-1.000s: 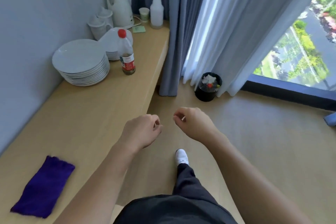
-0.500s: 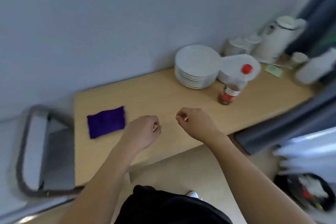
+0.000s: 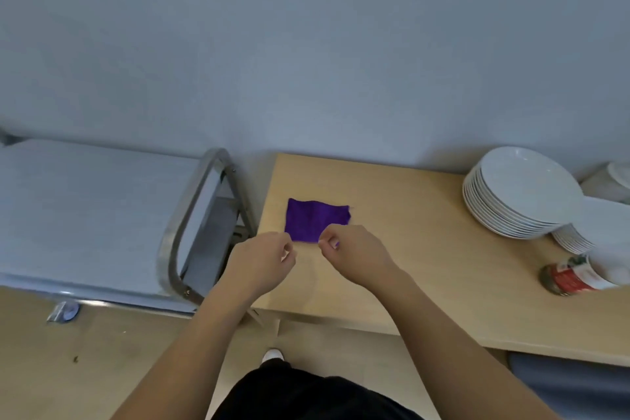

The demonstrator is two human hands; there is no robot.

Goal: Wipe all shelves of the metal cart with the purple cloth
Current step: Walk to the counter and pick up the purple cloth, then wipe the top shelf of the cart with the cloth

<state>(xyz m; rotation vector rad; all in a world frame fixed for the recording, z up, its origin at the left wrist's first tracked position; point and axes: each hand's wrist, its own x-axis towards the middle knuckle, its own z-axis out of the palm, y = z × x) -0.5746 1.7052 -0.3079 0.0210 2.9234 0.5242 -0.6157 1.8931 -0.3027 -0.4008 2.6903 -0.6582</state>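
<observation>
The purple cloth [image 3: 315, 219] lies flat on the wooden counter [image 3: 409, 269], near its left end. My left hand [image 3: 262, 261] and my right hand [image 3: 354, 254] hover side by side just in front of the cloth, fingers curled shut with nothing in them. My right hand's knuckles overlap the cloth's near edge in the picture; whether they touch it I cannot tell. The metal cart [image 3: 85, 215] stands to the left of the counter, its top shelf pale and its steel handle [image 3: 191, 218] facing the counter. Its lower shelves are mostly hidden.
A stack of white plates [image 3: 521, 194] sits at the counter's right, with a smaller stack [image 3: 579, 235] and a red-labelled bottle [image 3: 572, 278] beside it. A grey wall rises behind. A cart wheel [image 3: 66, 310] rests on the wooden floor.
My view has swung left from the window to the wall, bringing the cart and cloth in front of me. Both hands have kept the same curled pose.
</observation>
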